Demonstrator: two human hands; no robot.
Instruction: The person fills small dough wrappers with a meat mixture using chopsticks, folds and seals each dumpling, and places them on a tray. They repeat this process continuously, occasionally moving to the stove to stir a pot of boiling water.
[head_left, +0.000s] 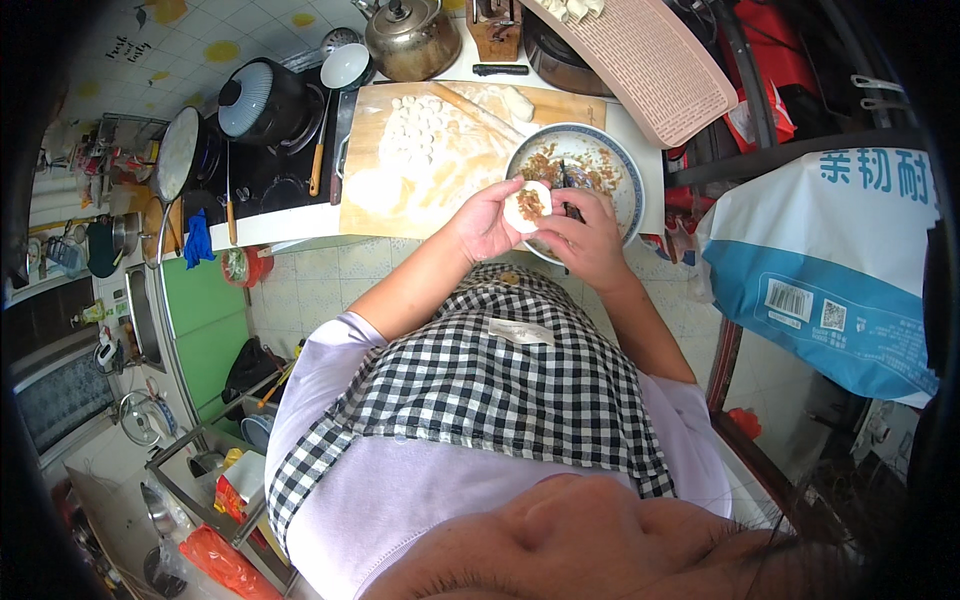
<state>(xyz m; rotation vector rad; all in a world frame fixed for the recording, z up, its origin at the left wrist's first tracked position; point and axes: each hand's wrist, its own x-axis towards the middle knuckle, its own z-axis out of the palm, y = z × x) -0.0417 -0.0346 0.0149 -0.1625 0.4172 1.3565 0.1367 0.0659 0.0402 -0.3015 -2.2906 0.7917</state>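
Observation:
A round dough wrapper (516, 213) with minced filling (529, 204) on it lies in my left hand (484, 221), whose fingers support it from the left and below. My right hand (589, 236) pinches the wrapper's right edge between thumb and fingers. Both hands are over the near left rim of a blue-rimmed bowl (639, 187) that contains more filling and a dark-handled utensil. Left of the bowl, a floured wooden board (360, 217) bears many small dough pieces (412, 131). A rolling pin (476, 111) lies across its back part, beside a larger lump of dough (517, 103).
A pink perforated tray (652, 75) with shaped dumplings (574, 9) stands at the back right. On the left are a black stove (262, 187), a lidded pot (262, 101) and a knife (337, 180). A kettle (412, 41) stands behind the board. A large white-and-blue bag (817, 277) is at the right.

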